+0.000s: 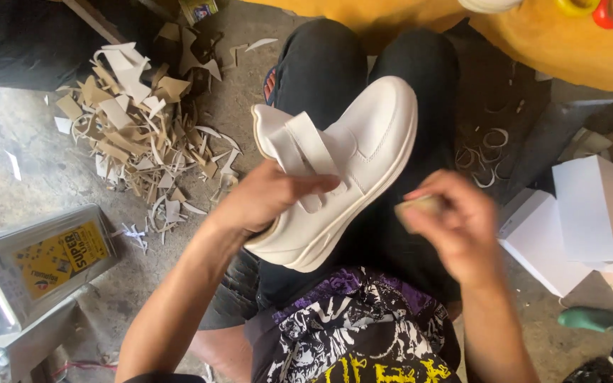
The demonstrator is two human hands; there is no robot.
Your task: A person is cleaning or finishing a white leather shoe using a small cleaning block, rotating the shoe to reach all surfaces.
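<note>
to my left lie a heap of tan and white offcut scraps (140, 120) and a silver metal tin (33, 266); white cardboard boxes (583, 223) sit right.

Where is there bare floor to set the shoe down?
Bare concrete lies left of the scrap pile, above the metal can. A smaller patch sits between the scraps and the person's knee. The right side is crowded with white boxes. The left hand holds the white shoe.

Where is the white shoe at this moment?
In the head view, the white shoe lies at centre on the person's lap, held by the left hand, with the right hand just beside it.
</note>
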